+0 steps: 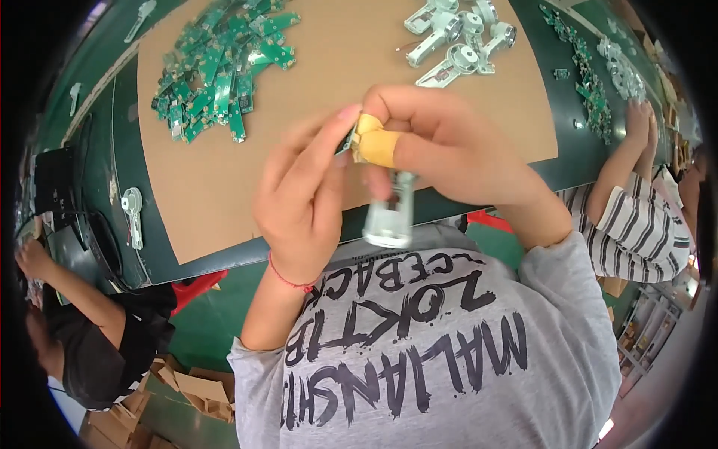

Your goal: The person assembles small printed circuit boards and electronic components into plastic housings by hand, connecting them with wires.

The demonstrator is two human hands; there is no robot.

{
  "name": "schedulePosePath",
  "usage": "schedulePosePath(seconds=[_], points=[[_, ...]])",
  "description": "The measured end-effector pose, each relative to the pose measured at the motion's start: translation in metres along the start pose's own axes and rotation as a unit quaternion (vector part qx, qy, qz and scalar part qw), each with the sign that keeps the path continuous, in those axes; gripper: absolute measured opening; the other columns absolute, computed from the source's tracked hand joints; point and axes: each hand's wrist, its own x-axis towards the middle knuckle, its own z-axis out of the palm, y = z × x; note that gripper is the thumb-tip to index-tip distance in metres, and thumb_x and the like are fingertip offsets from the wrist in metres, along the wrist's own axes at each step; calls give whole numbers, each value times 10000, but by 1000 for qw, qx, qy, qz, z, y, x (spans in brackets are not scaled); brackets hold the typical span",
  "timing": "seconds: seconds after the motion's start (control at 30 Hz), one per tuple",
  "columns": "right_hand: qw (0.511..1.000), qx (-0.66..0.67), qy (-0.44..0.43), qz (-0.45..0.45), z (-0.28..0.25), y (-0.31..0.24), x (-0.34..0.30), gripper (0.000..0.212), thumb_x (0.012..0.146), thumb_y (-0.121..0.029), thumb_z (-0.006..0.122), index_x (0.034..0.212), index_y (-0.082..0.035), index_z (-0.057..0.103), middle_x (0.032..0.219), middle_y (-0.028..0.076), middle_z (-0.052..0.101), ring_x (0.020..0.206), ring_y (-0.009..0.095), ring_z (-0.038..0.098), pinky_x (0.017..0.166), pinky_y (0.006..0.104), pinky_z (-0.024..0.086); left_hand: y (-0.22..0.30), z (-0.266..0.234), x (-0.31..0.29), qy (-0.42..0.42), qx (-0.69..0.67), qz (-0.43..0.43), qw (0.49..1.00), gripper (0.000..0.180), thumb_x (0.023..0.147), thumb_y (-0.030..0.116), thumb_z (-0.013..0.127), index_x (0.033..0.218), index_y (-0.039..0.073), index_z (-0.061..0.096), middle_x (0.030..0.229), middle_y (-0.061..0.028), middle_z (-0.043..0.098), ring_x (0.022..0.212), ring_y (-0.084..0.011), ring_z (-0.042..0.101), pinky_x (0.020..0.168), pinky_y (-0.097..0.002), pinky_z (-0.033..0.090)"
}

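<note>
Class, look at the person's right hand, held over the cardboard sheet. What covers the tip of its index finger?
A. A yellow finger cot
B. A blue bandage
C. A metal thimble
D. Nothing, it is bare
A: a yellow finger cot sits over the fingertip of the right hand, which pinches a small part together with the left hand.

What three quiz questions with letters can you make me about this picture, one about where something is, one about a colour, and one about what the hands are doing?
1. Where is the pile of circuit boards?
A. upper left of the cardboard sheet
B. on the floor
C. in a box

2. What colour is the cover on the right hand's fingertip?
A. blue
B. yellow
C. black

3. What are the two hands doing?
A. lying flat on the table
B. holding a small part together
C. waving

Answers:
A, the green boards lie at the sheet's upper left.
B, the fingertip cover is yellow.
B, the left hand and right hand pinch a silvery part.
</note>
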Motion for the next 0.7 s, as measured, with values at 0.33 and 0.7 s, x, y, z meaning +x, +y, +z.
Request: schedulePosePath(seconds=[0.33,0.7], points=[[901,-314,81,-288,-16,16,12,141,770,-52,627,908,-34,602,915,58,568,835,187,546,750,298,420,-2,9,-2,17,-88,-130,987,395,800,22,611,1169,37,471,771,-43,536,701,-97,509,618,-237,401],[694,-561,45,-450,-24,-2,10,160,653,-91,629,803,-93,574,866,28,591,797,222,554,714,338,411,-16,17,-10,-126,-623,-440,634,347,939,261,413,1183,18,459,978,-145,616,816,-205,633,625,-288,529]])
